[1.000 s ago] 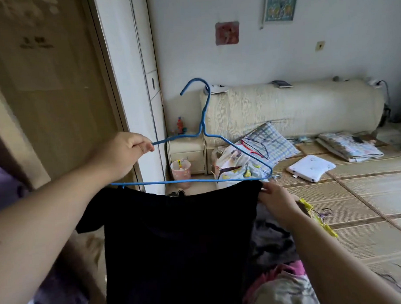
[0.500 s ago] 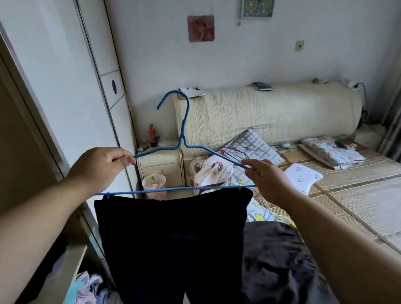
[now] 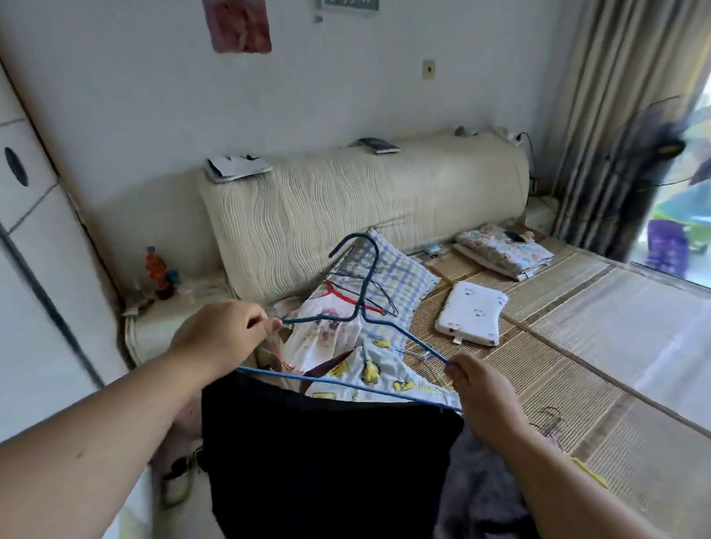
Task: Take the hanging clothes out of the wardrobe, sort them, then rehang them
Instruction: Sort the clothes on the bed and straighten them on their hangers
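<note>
We hold a blue hanger between our two hands, tilted so that its hook leans away from us toward the headboard. Our left hand pinches the left shoulder wire between the thumb and curled fingers. Our right hand grips the right corner, lower than the left, with its fingers closed round the wire. A black garment is draped over the bottom bar; it spans the gap between the hands and falls below them, past the lower edge of view.

Just beyond the hands, printed clothes lie heaped on the bed with more wire hangers among them. A checked pillow sits behind the heap. Beyond the right hand a white cushion rests on the woven mat. Beyond the left hand an orange bottle stands on a nightstand, and a wardrobe fills the side left of that hand. A curtain hangs far off to the right.
</note>
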`<state>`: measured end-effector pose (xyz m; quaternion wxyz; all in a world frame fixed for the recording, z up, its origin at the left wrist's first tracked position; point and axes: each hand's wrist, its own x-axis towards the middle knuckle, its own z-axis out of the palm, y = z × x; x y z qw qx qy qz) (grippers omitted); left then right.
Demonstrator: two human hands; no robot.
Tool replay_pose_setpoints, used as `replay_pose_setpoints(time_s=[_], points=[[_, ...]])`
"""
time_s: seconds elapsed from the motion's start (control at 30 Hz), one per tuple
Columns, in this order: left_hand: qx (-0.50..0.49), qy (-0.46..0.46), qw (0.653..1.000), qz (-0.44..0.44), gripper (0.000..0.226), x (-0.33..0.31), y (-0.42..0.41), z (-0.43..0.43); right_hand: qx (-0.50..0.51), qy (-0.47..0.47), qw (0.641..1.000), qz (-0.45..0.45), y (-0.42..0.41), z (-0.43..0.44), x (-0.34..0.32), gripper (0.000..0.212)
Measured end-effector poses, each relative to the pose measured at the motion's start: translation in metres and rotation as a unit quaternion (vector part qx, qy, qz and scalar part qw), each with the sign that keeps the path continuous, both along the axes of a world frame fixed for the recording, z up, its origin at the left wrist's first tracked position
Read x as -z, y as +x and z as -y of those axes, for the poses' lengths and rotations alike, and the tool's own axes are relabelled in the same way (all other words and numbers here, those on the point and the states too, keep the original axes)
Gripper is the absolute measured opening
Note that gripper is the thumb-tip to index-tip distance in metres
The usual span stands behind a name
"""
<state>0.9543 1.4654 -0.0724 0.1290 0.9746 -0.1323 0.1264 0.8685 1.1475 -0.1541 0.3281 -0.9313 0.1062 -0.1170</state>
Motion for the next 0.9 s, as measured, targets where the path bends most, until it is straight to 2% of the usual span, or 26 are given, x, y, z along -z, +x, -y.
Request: replay_pose_setpoints(time_s=[0.13, 0.23, 0.3, 0.43, 0.67, 0.77, 0.9], points=[[0.073, -0.007, 0.997, -0.009, 0.023, 0.005, 0.084, -0.012, 0.084, 0.022, 0.996, 0.003, 0.034, -0.022, 0.007, 0.015], [0.145, -0.041, 0.986, 0.068, 0.031, 0.006, 0.133, -0.001, 0.139, 0.058, 0.989, -0.008, 0.059, -0.028, 0.015, 0.012], [0.168, -0.048, 0.981, 0.083, 0.033, 0.014, 0.159, 0.013, 0.165, 0.077, 0.983, -0.018, 0.07, -0.025, 0.022, 0.011], [0.184, -0.042, 0.982, 0.013, 0.02, 0.049, 0.211, 0.05, 0.204, 0.092, 0.973, -0.054, 0.087, -0.013, 0.052, 0.015], [0.217, -0.013, 0.964, -0.153, 0.025, 0.15, 0.298, 0.12, 0.252, 0.114, 0.95, -0.142, 0.136, 0.036, 0.136, 0.015], [0.205, 0.035, 0.959, -0.192, 0.028, 0.206, 0.338, 0.16, 0.263, 0.114, 0.941, -0.181, 0.17, 0.071, 0.182, 0.016], [0.202, 0.049, 0.954, -0.214, 0.029, 0.272, 0.386, 0.213, 0.271, 0.099, 0.932, -0.219, 0.217, 0.116, 0.244, 0.019]])
